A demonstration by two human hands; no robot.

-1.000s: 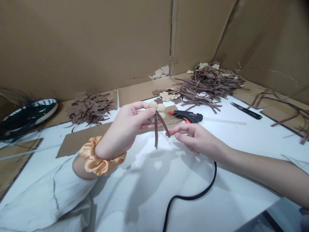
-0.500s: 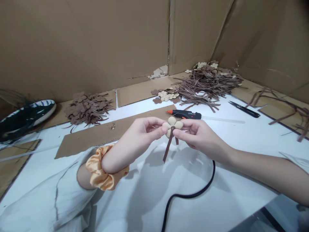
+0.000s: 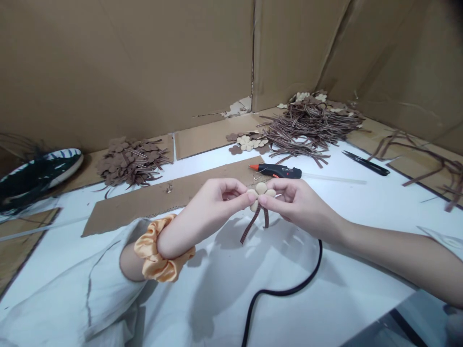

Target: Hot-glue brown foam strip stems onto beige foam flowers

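A beige fabric flower [image 3: 261, 188] is held up over the white table between both my hands. My left hand [image 3: 213, 205] pinches its left petals between thumb and fingers. On the other side, my right hand [image 3: 302, 202] grips it with the thumb pressed on the flower's centre. From under that thumb hang two tails of a brown checked ribbon [image 3: 250, 225]; where the ribbon joins the flower is hidden. Just beyond the hands lies a black glue gun [image 3: 280, 171] with an orange tip and a clear glue stick in its back.
A cardboard strip [image 3: 133, 207] lies behind my left hand. Brown flower pieces [image 3: 123, 161] are heaped at left, brown ribbons [image 3: 307, 123] at the back right. Black tweezers [image 3: 366, 164] lie at right. A black cord [image 3: 285, 291] crosses the front; a dark dish [image 3: 47, 173] stands far left.
The flower has dropped slightly and tilted in my fingers. My right thumb has moved over its centre, and the ribbon tails hang further apart.
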